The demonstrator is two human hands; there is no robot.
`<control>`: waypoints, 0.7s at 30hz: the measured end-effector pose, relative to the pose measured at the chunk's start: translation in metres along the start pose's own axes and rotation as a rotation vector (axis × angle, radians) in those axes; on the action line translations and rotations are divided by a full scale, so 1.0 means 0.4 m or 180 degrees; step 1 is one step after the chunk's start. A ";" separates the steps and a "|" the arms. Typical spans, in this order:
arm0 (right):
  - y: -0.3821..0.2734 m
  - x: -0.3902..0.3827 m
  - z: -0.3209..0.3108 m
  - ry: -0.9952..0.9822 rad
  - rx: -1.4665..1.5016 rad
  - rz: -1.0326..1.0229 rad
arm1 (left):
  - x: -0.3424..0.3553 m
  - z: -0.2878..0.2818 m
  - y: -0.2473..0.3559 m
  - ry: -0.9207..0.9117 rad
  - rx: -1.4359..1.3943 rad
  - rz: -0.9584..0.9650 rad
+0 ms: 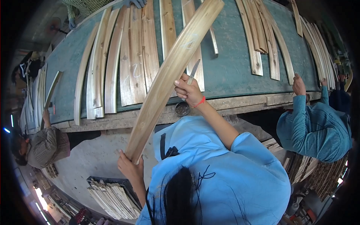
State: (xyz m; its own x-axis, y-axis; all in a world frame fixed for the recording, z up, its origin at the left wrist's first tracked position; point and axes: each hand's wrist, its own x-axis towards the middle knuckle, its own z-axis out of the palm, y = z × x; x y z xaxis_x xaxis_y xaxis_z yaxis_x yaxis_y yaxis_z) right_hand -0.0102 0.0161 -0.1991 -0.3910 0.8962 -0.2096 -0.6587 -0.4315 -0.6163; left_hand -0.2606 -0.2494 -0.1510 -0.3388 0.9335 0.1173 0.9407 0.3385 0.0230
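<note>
Clock directions count from the middle of the view; a green-topped desk (228,56) with a worn wooden front edge spans from nine through twelve to three o'clock; at three o'clock a co-worker in teal (318,131) stands at its edge, and at half past eight another co-worker in a striped top (47,148) holds a narrow strip (53,88) upright; the person's own blue top (225,168) fills five to six o'clock; a long board (170,78) is lifted in front of it, slanting from seven o'clock up to half past twelve across the desk; flat on the desk lie a row of pale boards (131,63) at half past ten and a looser group of narrower boards (273,48) toward two o'clock; a bundle of slats (112,198) stands in a dark crate at seven o'clock; of the two hands, the left hand (129,165) is closed around the long board's lower end, the right hand (191,92), near the middle, is curled round a knife with its fingers at the board's right edge; a small round pot (182,108) sits just below that hand; the knife (194,69) points its blade toward one o'clock; a thin red band (200,101) circles the right wrist.
</note>
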 end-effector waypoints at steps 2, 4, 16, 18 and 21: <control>-0.002 -0.003 -0.001 -0.0249 0.0103 -0.0023 | -0.006 0.012 0.001 -0.0010 -0.0026 -0.0079; 0.006 0.003 -0.010 -0.0312 0.0186 -0.0032 | -0.020 0.026 -0.008 0.0220 -0.0007 -0.0008; 0.003 -0.001 0.016 -0.0319 0.0355 0.0051 | -0.040 0.046 -0.027 0.1061 0.0066 0.0166; 0.045 0.003 -0.012 -0.0076 0.0438 -0.0465 | -0.030 0.028 -0.013 0.1523 0.0258 0.0404; 0.042 0.021 -0.034 -0.0059 0.0547 -0.0525 | 0.008 -0.028 -0.024 0.1546 0.0364 0.0687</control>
State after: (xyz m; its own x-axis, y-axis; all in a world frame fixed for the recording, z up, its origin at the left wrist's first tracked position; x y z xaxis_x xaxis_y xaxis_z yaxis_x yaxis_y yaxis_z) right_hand -0.0157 0.0178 -0.2215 -0.2798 0.9546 -0.1019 -0.8138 -0.2921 -0.5023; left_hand -0.2703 -0.2510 -0.1397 -0.0653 0.8303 0.5534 0.9708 0.1811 -0.1572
